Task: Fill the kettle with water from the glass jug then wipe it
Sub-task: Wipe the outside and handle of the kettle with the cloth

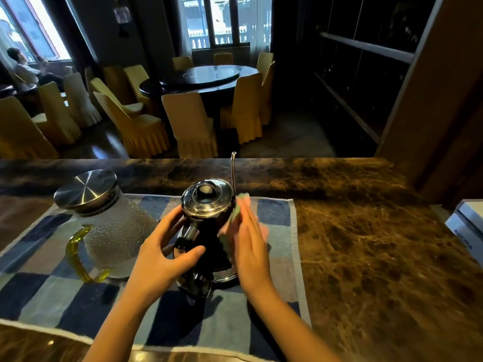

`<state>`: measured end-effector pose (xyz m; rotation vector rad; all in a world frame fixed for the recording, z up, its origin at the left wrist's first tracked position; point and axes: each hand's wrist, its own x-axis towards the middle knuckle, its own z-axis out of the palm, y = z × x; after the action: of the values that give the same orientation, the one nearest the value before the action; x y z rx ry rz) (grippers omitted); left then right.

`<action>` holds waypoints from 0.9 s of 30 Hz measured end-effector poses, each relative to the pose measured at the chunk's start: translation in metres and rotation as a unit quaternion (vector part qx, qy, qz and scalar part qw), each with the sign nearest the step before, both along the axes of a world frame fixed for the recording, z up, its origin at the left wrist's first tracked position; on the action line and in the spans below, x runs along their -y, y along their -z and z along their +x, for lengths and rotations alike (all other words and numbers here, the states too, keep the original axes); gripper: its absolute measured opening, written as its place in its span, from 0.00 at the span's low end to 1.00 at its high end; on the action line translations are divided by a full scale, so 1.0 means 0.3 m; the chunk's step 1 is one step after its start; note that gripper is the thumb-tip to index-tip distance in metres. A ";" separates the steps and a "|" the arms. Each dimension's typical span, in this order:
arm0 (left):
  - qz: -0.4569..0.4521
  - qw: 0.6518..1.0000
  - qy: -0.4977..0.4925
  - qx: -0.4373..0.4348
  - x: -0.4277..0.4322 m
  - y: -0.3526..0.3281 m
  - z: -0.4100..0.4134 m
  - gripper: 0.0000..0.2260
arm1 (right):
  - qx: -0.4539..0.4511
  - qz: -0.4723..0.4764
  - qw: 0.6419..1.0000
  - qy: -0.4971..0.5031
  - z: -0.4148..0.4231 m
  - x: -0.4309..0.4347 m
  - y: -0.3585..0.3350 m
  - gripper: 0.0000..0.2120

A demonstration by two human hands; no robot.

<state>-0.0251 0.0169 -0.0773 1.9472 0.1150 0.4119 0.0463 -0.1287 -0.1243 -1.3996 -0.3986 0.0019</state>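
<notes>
A dark kettle (206, 205) with a shiny metal lid stands upright on a blue checked towel (52, 291). My left hand (162, 252) wraps around its handle on the near left side. My right hand (251, 246) presses a green and pink cloth (235, 218) flat against the kettle's right side; the hand and cloth are blurred. A thin metal spout (233, 168) rises behind the lid. To the left stands a textured glass jug (115, 231) with a metal lid and a yellow handle, upright and apart from both hands.
The towel lies on a brown marble counter (366, 257) with a raised ledge at the back. A white box (467, 223) sits at the right edge. Beyond the counter are a round table, covered chairs and a seated person at far left.
</notes>
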 end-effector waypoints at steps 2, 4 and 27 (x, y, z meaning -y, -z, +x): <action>-0.015 1.000 -0.004 0.008 0.013 0.008 0.002 0.33 | -0.049 0.005 0.999 -0.022 0.110 -0.012 -0.053 0.16; -0.028 0.999 -0.007 0.016 0.023 0.012 0.003 0.34 | -0.088 -0.029 0.994 -0.060 0.220 -0.022 -0.095 0.13; 0.068 0.990 -0.111 0.053 0.140 0.080 0.034 0.38 | 0.017 0.015 0.999 0.025 -0.121 -0.066 -0.067 0.24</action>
<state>-0.0149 -0.0252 -0.1014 2.0503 0.2416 0.6840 0.0101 -0.1088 -0.1042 -1.3819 -0.3892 -0.0687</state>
